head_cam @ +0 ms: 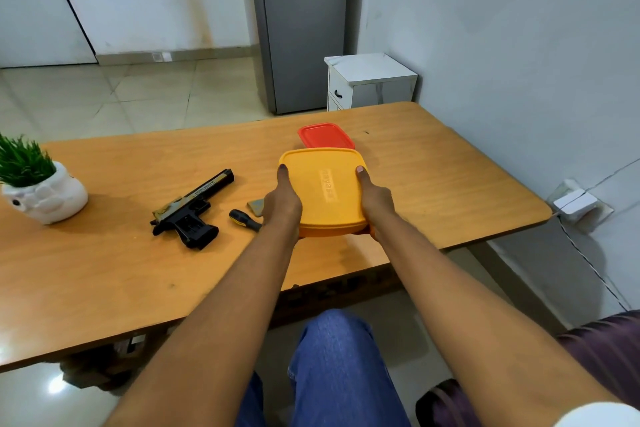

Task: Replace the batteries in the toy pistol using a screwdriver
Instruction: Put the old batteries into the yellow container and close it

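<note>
A yellow lidded container (325,191) sits at the middle of the wooden table (104,263). My left hand (282,199) grips its left side, thumb on the lid. My right hand (375,199) grips its right side the same way. The black and gold toy pistol (192,210) lies on its side to the left of the container. Between pistol and left hand lies a screwdriver with a black and yellow handle (244,219); its shaft is hidden behind my left wrist.
A red lidded container (325,136) lies just behind the yellow one. A small grey piece (255,206) sits by my left hand. A white pot with a green plant (41,191) stands at the table's left end. A wall runs along the right.
</note>
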